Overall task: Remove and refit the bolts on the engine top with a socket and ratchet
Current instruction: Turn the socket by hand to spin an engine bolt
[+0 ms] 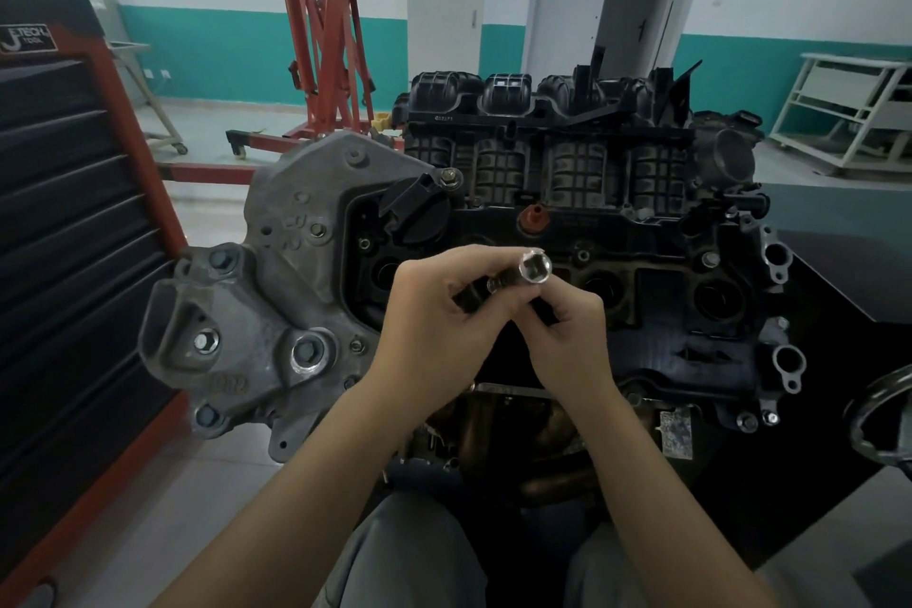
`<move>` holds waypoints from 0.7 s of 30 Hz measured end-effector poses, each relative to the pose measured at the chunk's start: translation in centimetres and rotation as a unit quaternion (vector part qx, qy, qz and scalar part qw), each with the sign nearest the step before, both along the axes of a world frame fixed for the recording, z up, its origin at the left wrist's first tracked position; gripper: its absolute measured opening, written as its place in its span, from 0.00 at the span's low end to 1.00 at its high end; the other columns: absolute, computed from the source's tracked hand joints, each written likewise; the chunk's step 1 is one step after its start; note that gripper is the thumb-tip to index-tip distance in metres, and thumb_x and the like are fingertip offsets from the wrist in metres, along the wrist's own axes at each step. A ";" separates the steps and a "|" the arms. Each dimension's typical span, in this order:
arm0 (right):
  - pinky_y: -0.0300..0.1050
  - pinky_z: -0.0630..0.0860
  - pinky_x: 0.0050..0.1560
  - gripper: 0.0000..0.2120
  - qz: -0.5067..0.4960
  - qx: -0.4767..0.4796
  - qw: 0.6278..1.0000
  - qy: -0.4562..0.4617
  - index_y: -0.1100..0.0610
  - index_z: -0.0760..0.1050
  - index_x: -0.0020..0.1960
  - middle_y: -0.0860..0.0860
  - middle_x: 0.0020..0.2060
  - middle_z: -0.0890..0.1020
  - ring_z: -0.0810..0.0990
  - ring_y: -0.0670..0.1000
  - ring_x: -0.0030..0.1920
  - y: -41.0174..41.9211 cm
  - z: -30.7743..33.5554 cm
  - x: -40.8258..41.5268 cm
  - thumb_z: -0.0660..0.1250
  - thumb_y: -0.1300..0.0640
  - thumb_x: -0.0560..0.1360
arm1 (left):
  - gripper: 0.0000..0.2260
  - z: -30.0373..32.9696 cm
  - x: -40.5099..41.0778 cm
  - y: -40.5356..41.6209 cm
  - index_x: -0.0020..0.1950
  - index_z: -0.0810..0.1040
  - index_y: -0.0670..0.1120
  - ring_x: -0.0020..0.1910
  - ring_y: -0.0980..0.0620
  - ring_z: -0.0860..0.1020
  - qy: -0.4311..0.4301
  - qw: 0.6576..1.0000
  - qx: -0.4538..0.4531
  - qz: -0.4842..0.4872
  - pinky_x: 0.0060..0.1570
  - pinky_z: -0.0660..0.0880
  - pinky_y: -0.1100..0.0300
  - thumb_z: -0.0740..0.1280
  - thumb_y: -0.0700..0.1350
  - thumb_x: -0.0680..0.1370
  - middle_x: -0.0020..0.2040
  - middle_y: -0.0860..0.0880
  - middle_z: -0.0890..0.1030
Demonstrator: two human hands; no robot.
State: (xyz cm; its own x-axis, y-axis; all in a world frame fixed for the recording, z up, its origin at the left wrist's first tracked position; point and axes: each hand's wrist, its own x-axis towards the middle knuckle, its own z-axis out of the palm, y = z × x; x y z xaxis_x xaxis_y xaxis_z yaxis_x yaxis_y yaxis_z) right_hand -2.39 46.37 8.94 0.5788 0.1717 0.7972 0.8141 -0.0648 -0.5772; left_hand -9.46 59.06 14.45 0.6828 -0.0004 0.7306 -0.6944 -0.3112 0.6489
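Both hands meet above the engine top, approx over its middle. Left hand has its grip curled round a dark tool handle, prob the ratchet, though most of it is hidden in the fist. Right hand pinches a chrome socket w/ fingertips clamped on its lower end; the socket's square drive opening faces up toward the camera. Socket sits right at the handle's tip, touching or nearly so; can't tell if it's seated. Several bolts show in the black cover around the plug wells. Left of the engine: red and black tool cabinet. Behind: red engine hoist, grey cabinet.
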 end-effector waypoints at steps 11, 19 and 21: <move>0.36 0.75 0.54 0.10 0.015 -0.014 1.000 -0.005 0.54 0.78 0.56 0.40 0.51 0.82 0.81 0.43 0.54 0.0 0.1 0.0 0.65 0.60 0.75 | 0.08 -0.3 0.3 -0.3 0.49 0.84 0.42 0.49 0.58 0.82 -0.034 0.998 0.021 0.040 0.51 0.78 0.63 0.73 0.34 0.71 0.47 0.53 0.84; 0.38 0.77 0.49 0.07 -0.017 0.007 0.999 0.031 0.63 0.82 0.49 0.49 0.44 0.85 0.83 0.46 0.48 0.0 0.0 0.2 0.71 0.64 0.72 | 0.08 0.0 0.4 -0.3 0.47 0.84 0.44 0.45 0.59 0.81 -0.074 0.992 0.062 0.086 0.46 0.76 0.68 0.76 0.36 0.69 0.43 0.56 0.82; 0.41 0.76 0.53 0.09 0.000 -0.033 0.999 0.012 0.62 0.80 0.53 0.49 0.48 0.83 0.82 0.46 0.52 -0.1 0.5 0.1 0.68 0.62 0.74 | 0.08 -0.2 0.4 -0.4 0.47 0.84 0.44 0.45 0.60 0.82 -0.073 0.992 0.050 0.094 0.46 0.76 0.69 0.75 0.36 0.70 0.43 0.56 0.82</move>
State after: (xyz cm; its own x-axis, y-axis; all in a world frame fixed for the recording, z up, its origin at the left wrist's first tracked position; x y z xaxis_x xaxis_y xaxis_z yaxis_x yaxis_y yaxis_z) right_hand -2.33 46.25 9.48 0.5974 0.2239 0.7701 0.8003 -0.1042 -0.5905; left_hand -9.01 58.71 14.20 0.5642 0.0399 0.8246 -0.7023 -0.5019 0.5048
